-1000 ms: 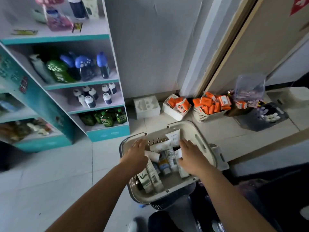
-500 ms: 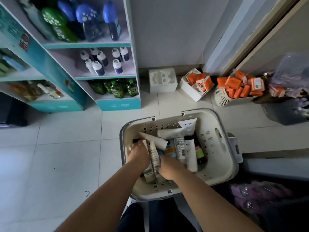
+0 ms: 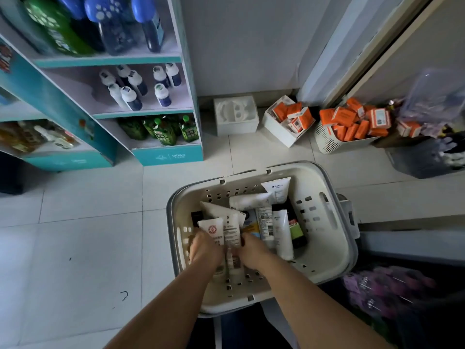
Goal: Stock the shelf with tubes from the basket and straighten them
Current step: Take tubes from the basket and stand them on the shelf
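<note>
A cream plastic basket [image 3: 334, 238] stands on the floor below me, holding several white tubes [image 3: 283, 233] and a green-labelled one [image 3: 296, 231]. Both my hands are down inside its near left part. My left hand [image 3: 205, 251] grips a white tube with a red round logo [image 3: 212, 229]. My right hand [image 3: 251, 250] holds the tube beside it, a white one with grey print [image 3: 231, 231]. The teal and white shelf unit [image 3: 166, 154] stands at the upper left, with dark bottles and green bottles on its shelves.
A white moulded box [image 3: 236, 114] sits by the wall. Right of it are a white box [image 3: 281, 132] and a white ribbed bin [image 3: 327, 142] of orange packets, then a dark bin [image 3: 415, 159]. Bare floor tiles lie between the basket and the shelf unit.
My hands moved from the basket's middle to its near left side and closed on two tubes, which now stand more upright. The view tilted down towards the floor.
</note>
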